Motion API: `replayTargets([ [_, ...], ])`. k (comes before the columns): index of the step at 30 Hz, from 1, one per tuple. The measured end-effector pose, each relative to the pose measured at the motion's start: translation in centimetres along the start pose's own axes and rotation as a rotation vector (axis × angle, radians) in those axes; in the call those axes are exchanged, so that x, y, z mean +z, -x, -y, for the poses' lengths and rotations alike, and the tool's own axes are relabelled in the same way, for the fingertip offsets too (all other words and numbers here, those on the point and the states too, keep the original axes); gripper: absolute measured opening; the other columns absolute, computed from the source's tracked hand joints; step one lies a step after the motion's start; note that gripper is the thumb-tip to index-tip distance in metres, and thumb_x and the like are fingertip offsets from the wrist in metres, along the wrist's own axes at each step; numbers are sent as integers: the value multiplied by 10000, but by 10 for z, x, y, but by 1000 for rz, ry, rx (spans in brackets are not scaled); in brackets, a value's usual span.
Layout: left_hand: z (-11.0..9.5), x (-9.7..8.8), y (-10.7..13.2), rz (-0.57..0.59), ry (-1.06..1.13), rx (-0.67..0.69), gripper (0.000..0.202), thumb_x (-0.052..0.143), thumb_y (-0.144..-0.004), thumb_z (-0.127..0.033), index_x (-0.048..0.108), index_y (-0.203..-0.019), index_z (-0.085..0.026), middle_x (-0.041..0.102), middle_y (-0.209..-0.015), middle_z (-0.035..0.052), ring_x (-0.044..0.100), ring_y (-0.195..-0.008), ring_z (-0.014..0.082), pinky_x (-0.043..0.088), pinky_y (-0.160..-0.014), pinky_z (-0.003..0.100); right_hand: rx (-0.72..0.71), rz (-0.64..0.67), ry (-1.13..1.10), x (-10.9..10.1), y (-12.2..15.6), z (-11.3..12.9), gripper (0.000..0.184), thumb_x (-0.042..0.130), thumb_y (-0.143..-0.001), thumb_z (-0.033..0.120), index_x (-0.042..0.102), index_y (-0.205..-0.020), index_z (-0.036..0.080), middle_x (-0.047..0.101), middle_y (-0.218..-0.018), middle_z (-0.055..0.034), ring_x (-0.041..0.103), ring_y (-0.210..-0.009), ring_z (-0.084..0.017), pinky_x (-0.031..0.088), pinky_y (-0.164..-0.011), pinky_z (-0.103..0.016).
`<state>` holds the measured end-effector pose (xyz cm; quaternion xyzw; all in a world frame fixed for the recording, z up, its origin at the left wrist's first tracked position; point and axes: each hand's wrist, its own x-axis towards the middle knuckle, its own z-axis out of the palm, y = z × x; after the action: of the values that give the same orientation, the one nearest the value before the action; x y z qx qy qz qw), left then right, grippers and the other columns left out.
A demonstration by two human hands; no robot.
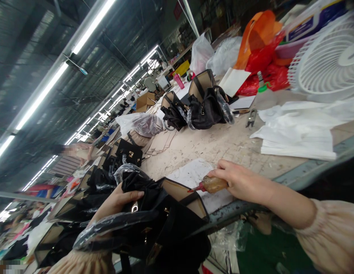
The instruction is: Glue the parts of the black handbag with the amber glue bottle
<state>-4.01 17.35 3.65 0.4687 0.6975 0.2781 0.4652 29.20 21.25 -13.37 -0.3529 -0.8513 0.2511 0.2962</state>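
My left hand (119, 203) grips the gathered black fabric at the top of a black handbag (177, 228). The bag lies tilted over the table's near edge, its stiff beige base panel (177, 190) facing the table. Clear plastic wraps its handle (116, 228), which loops over my left forearm. My right hand (236, 179) is closed around a small squeeze bottle (212, 185) with brownish contents. The bottle's reddish nozzle points left, close to the base panel; whether it touches cannot be told. A stained white paper (194, 171) lies beneath the bottle.
Several more black bags (108, 171) line the left, and two others (203, 102) stand farther back. A white fan (330, 57), white sheets (299, 133), thread snips (251, 118) and a green-collared bottle (264, 95) occupy the right. Cardboard pieces (161, 142) lie behind. Another person (76, 152) is far left.
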Motion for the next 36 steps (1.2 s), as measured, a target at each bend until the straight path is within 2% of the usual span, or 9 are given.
replayTargets([
  [10,8,-1,2,-18,-10,55,305,837,-594,-240,708,-859,-161,722,-780,33,654,-726,202,518,-689,257,-41,-83,-46,-4,-3,7,606,454,-720,-90,624,-1203,234,480,-935,-50,533,-841,-189,439,-739,-294],
  [17,2,-1,-2,20,-10,32,262,855,-579,-234,724,-798,-172,720,-757,33,650,-695,201,525,-668,266,-4,-6,-26,0,1,2,579,446,-732,-88,644,-1166,239,491,-910,-47,540,-840,-192,442,-749,-304],
  [20,1,-4,-4,37,-30,19,301,872,-547,-253,723,-795,-171,724,-769,40,653,-717,217,533,-679,280,-33,-71,-54,-2,0,2,643,457,-688,-99,623,-1206,242,491,-936,-44,543,-848,-186,446,-754,-298],
  [24,2,-5,-4,-3,-78,26,321,866,-545,-285,714,-800,-164,723,-764,41,653,-715,223,534,-670,289,-54,-132,-73,-2,-3,0,642,462,-693,-89,610,-1222,243,482,-945,-45,540,-852,-188,443,-742,-301],
  [27,0,-4,-4,-7,-137,23,289,850,-560,-294,706,-770,-159,710,-730,33,642,-694,212,532,-661,285,-42,-107,-65,0,-3,-3,616,456,-704,-90,623,-1199,236,480,-941,-48,535,-845,-189,440,-742,-306],
  [32,-2,-4,-4,-16,-170,33,324,836,-557,-286,711,-832,-169,728,-826,39,659,-789,230,544,-738,297,11,-13,-65,-1,1,-4,602,450,-698,-98,640,-1168,225,484,-926,-50,534,-858,-206,433,-763,-329],
  [36,0,-6,-4,-20,-170,30,317,833,-565,-294,702,-824,-168,720,-808,35,653,-772,222,543,-729,291,-12,-23,-75,-1,0,0,639,461,-693,-97,621,-1210,242,476,-941,-48,527,-857,-202,429,-757,-321],
])
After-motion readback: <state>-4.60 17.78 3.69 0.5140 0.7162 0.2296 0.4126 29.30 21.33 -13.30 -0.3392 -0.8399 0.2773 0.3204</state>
